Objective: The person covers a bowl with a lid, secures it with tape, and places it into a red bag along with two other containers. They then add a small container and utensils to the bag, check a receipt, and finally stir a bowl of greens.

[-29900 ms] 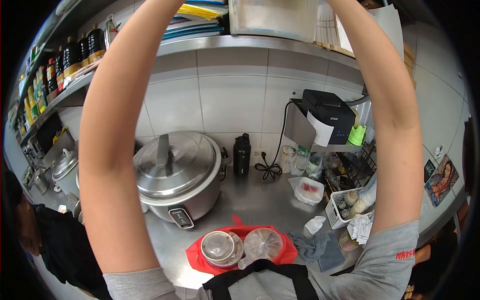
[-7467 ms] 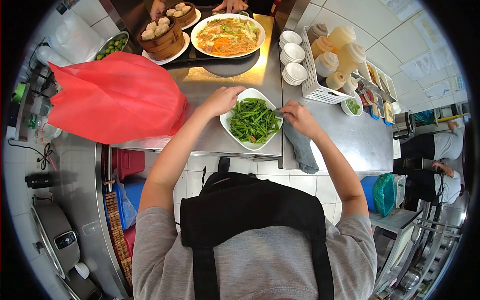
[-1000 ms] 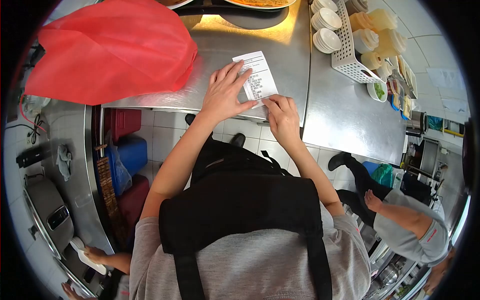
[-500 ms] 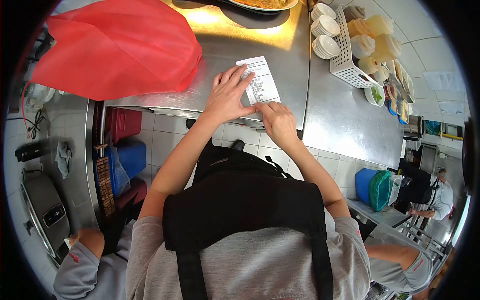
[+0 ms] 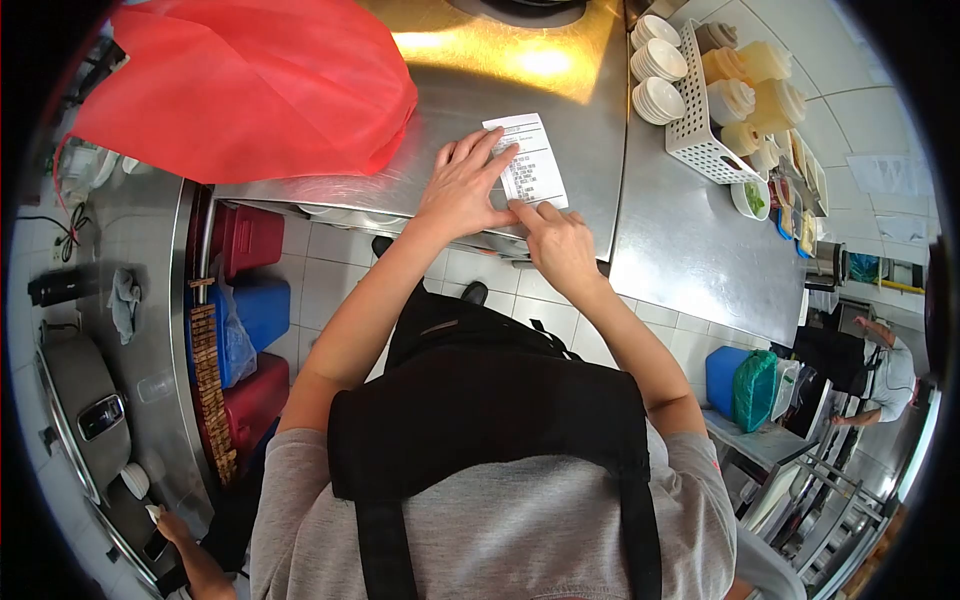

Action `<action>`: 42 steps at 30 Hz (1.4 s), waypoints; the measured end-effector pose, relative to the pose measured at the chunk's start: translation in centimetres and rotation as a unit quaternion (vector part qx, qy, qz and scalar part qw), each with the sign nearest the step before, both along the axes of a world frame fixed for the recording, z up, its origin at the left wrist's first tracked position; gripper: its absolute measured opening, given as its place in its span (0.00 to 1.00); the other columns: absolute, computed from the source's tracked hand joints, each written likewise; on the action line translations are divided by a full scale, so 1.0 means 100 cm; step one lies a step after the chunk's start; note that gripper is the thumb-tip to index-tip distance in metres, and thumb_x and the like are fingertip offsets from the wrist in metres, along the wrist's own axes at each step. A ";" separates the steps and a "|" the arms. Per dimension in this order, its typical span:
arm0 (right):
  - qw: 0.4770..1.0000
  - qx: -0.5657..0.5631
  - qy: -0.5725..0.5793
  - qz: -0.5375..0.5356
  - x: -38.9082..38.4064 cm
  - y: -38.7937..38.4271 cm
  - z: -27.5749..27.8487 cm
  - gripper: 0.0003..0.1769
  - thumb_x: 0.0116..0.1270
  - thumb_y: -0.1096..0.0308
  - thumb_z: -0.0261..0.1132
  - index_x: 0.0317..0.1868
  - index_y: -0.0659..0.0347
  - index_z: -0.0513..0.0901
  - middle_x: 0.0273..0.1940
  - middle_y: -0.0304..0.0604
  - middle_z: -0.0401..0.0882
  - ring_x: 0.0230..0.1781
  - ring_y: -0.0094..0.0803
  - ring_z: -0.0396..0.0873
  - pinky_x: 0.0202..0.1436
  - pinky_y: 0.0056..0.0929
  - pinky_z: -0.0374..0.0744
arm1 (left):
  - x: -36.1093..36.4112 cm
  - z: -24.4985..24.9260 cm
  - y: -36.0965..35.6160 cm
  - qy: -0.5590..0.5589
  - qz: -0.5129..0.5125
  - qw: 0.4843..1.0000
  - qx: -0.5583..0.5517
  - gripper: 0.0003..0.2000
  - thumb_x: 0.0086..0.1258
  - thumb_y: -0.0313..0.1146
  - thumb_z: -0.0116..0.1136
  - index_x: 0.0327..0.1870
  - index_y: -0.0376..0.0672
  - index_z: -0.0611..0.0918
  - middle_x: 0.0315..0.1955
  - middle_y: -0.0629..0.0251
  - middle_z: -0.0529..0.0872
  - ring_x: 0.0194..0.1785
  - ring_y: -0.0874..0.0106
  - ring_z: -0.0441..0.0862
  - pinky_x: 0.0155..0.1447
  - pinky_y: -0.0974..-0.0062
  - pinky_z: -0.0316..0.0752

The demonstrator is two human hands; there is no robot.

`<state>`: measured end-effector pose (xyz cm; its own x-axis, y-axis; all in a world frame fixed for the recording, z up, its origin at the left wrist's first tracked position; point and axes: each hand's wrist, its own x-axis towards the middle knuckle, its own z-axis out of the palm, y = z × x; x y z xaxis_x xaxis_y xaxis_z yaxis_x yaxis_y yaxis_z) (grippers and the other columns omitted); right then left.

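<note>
Steel surface (image 5: 470, 90) carries a receipt (image 5: 530, 160); the left hand (image 5: 465, 190) lies flat, released, on it, the right hand (image 5: 550, 240) fingertip-pressing its lower edge beside a red bag (image 5: 240, 80).

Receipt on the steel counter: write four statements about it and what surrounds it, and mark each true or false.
1. The left hand rests its fingers on the receipt. True.
2. The right hand holds a pen. False: it holds nothing; its index finger touches the receipt's near edge.
3. The red bag lies to the right of the receipt. False: it lies to its left.
4. Small white bowls are stacked beside the white basket. True.
</note>
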<state>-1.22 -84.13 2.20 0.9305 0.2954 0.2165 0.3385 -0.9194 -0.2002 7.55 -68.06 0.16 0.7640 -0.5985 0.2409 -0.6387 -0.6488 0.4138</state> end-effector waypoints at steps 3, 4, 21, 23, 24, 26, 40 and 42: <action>0.998 -0.059 -0.002 -0.034 0.003 -0.008 0.001 0.18 0.51 0.74 0.61 0.45 0.50 0.78 0.29 0.38 0.77 0.24 0.34 0.79 0.31 0.34 0.72 | 0.000 -0.001 0.000 -0.002 -0.001 1.000 -0.010 0.42 0.42 0.54 0.69 0.62 0.44 0.70 0.65 0.59 0.62 0.69 0.63 0.55 0.68 0.58 0.51; 0.998 -0.060 -0.003 -0.033 0.004 -0.010 0.002 0.18 0.51 0.74 0.61 0.45 0.50 0.78 0.29 0.38 0.77 0.24 0.34 0.79 0.31 0.34 0.72 | 0.000 -0.002 0.000 0.001 -0.001 1.000 -0.020 0.43 0.41 0.54 0.69 0.62 0.44 0.70 0.65 0.58 0.62 0.69 0.63 0.55 0.68 0.57 0.51; 0.994 -0.086 -0.013 -0.061 0.007 -0.017 0.004 0.15 0.52 0.73 0.60 0.43 0.53 0.78 0.28 0.40 0.79 0.21 0.35 0.79 0.28 0.34 0.72 | -0.001 -0.001 0.000 -0.007 -0.004 0.999 -0.032 0.42 0.43 0.56 0.67 0.62 0.43 0.70 0.65 0.57 0.63 0.68 0.63 0.56 0.67 0.58 0.52; 0.995 -0.081 -0.017 -0.059 0.006 -0.018 0.003 0.16 0.52 0.73 0.60 0.44 0.53 0.78 0.28 0.40 0.79 0.22 0.36 0.79 0.28 0.34 0.72 | -0.001 -0.002 0.000 -0.007 0.007 0.998 -0.054 0.41 0.47 0.55 0.66 0.62 0.42 0.69 0.65 0.57 0.63 0.68 0.63 0.56 0.67 0.59 0.52; 0.995 -0.075 -0.020 -0.055 0.006 -0.019 0.003 0.17 0.51 0.73 0.60 0.45 0.54 0.78 0.28 0.39 0.79 0.22 0.36 0.79 0.28 0.34 0.72 | 0.000 -0.004 0.000 -0.009 0.007 0.998 -0.055 0.41 0.47 0.55 0.66 0.62 0.42 0.69 0.65 0.57 0.63 0.68 0.63 0.56 0.67 0.59 0.52; 0.996 -0.071 -0.017 -0.058 0.006 -0.018 0.002 0.18 0.51 0.74 0.61 0.45 0.53 0.78 0.28 0.39 0.79 0.22 0.36 0.79 0.29 0.34 0.72 | 0.001 -0.006 0.001 -0.027 0.003 0.999 -0.024 0.38 0.50 0.53 0.64 0.62 0.41 0.69 0.65 0.57 0.63 0.68 0.62 0.56 0.67 0.59 0.52; 0.995 -0.082 -0.015 -0.053 0.011 -0.006 0.006 0.21 0.49 0.76 0.59 0.46 0.52 0.79 0.27 0.40 0.78 0.22 0.37 0.77 0.30 0.35 0.73 | 0.000 -0.004 0.000 -0.016 0.006 1.000 -0.022 0.37 0.50 0.51 0.64 0.62 0.41 0.69 0.65 0.58 0.63 0.68 0.63 0.56 0.68 0.60 0.52; 0.990 -0.105 0.005 -0.093 0.013 -0.015 0.010 0.17 0.50 0.75 0.59 0.43 0.53 0.79 0.26 0.39 0.78 0.22 0.36 0.79 0.30 0.36 0.71 | 0.000 -0.004 0.000 -0.014 0.007 0.999 -0.033 0.37 0.50 0.52 0.64 0.62 0.41 0.69 0.65 0.58 0.63 0.68 0.63 0.56 0.68 0.60 0.52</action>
